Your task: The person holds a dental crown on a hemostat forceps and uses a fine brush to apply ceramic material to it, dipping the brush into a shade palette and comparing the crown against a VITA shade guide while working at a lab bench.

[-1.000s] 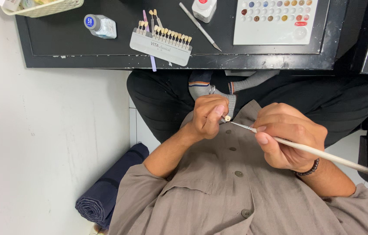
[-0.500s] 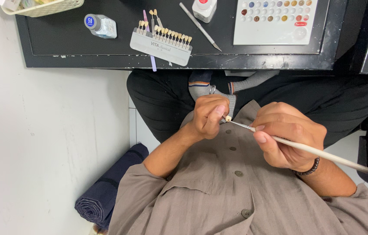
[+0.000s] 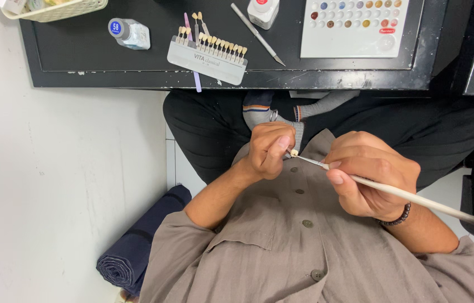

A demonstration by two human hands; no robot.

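My left hand (image 3: 267, 148) pinches a tiny cream tooth-shaped piece (image 3: 294, 152) on a thin metal holder, held over my lap. My right hand (image 3: 368, 177) grips a long thin white-handled brush (image 3: 416, 199) like a pen. The brush tip touches the small piece. Both hands are close together above my grey-brown shirt.
A black desk (image 3: 136, 73) runs along the top, carrying a tooth shade guide (image 3: 209, 50), a small capped bottle (image 3: 129, 32), a metal tool (image 3: 258, 33), a white jar (image 3: 263, 10), a colour palette (image 3: 354, 25) and a woven basket (image 3: 57, 8). A rolled dark blue cloth (image 3: 136, 249) lies on the floor.
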